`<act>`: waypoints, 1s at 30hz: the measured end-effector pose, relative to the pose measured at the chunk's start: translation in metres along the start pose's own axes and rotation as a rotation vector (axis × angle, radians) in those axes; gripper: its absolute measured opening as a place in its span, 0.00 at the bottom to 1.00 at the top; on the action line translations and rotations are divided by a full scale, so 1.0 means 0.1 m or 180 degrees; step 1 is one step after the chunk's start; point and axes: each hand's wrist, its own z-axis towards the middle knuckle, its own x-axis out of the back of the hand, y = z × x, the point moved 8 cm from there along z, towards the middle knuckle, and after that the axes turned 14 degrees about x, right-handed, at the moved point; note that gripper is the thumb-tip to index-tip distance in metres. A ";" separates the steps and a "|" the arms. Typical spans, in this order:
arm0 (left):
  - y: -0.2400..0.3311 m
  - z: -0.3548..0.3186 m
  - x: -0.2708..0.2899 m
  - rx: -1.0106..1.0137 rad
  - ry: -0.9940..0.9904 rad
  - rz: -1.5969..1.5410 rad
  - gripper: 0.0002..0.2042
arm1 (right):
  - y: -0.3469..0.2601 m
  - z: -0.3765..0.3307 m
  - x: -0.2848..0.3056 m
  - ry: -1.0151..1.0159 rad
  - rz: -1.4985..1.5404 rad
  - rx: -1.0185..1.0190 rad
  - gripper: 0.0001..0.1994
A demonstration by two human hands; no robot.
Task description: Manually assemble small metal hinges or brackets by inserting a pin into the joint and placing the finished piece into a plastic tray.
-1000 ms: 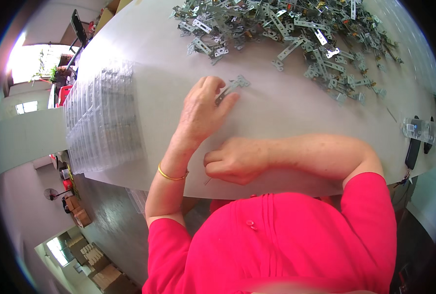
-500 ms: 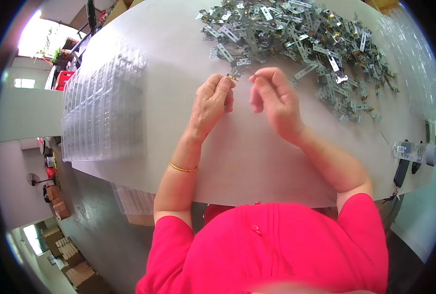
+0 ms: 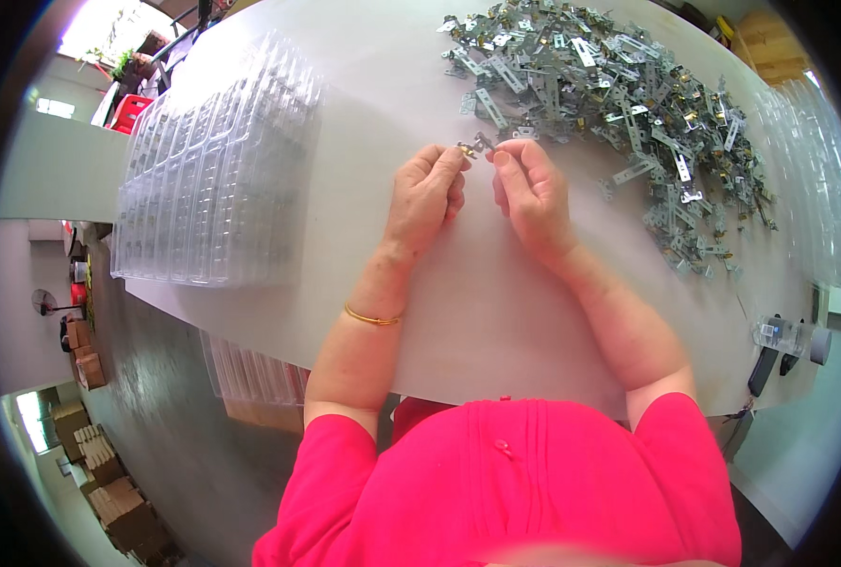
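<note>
Half a second ago the two hands were apart, the left hand alone at the small silver metal bracket; now the right hand has closed in, and both meet at that piece. The bracket sits above the white table, just below the near edge of the heap of silver metal brackets. Its long axis runs roughly left to right, one end toward each hand. The left fingers pinch its left end; the right fingers are curled together on its right end. The stack of clear plastic blister trays lies well left of the heap.
</note>
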 end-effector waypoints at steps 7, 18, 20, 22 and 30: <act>0.03 -0.01 -0.02 -0.0050 0.0047 0.0217 0.12 | 0.04 -0.03 0.02 0.0015 0.0074 -0.0020 0.06; 0.20 -0.14 -0.06 -0.1016 0.0656 0.1536 0.10 | -0.01 -0.06 0.04 -0.0020 0.0083 -0.0164 0.08; 0.21 -0.17 -0.10 -0.1082 0.0673 0.1650 0.10 | 0.02 -0.06 0.05 -0.0055 0.0143 -0.0205 0.08; 0.25 -0.21 -0.13 -0.1337 0.0728 0.1852 0.09 | 0.06 -0.07 0.03 -0.0100 0.0207 -0.0240 0.09; 0.26 -0.24 -0.19 -0.1639 0.0644 0.2339 0.08 | -0.05 -0.04 0.14 0.0209 -0.0592 0.0803 0.02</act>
